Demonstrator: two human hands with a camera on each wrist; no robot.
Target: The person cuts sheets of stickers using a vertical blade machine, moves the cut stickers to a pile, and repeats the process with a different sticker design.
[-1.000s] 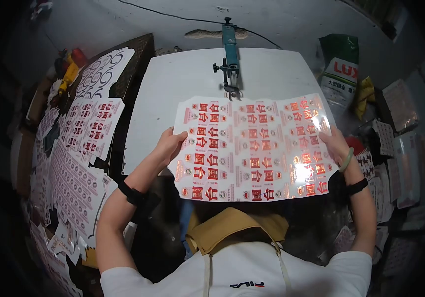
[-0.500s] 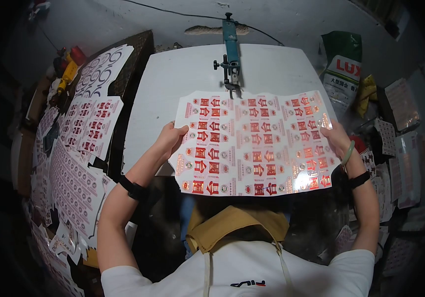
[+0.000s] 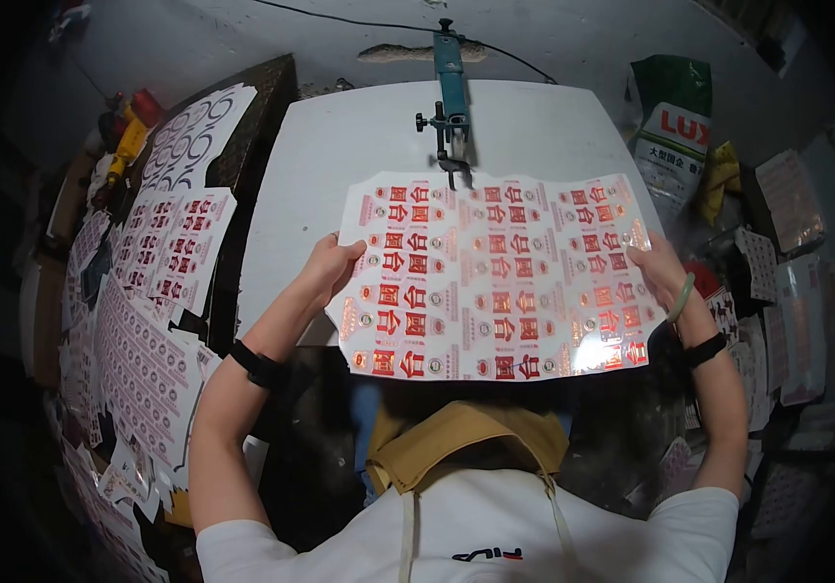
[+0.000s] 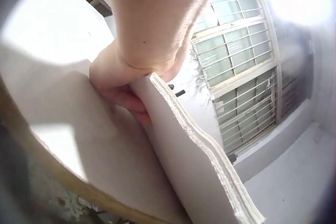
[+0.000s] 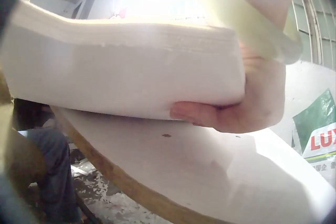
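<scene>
A stack of white sheets [image 3: 505, 282] printed with red characters is held over the near part of the white table [image 3: 310, 155]. The left hand [image 3: 335, 264] grips its left edge, thumb on top; in the left wrist view, that hand's fingers [image 4: 137, 109] lie under the stack [image 4: 184, 155]. At the right edge the right hand [image 3: 660, 267] grips it too, and the right wrist view shows its fingers [image 5: 197, 112] curled beneath the layered stack [image 5: 121, 71]. The stack's far edge lies just below the tip of a green clamp-like tool [image 3: 453, 97].
Printed sheets [image 3: 150, 364] are piled at the left, near a dark board [image 3: 267, 117]. A green and white bag [image 3: 672, 131] stands at the back right, with more printed sheets [image 3: 791, 204] beyond it. A barred window [image 4: 236, 35] shows in the left wrist view.
Both hands have shifted slightly up the head view with the stack, still gripping its two sides. Its far edge has come nearer the green tool.
</scene>
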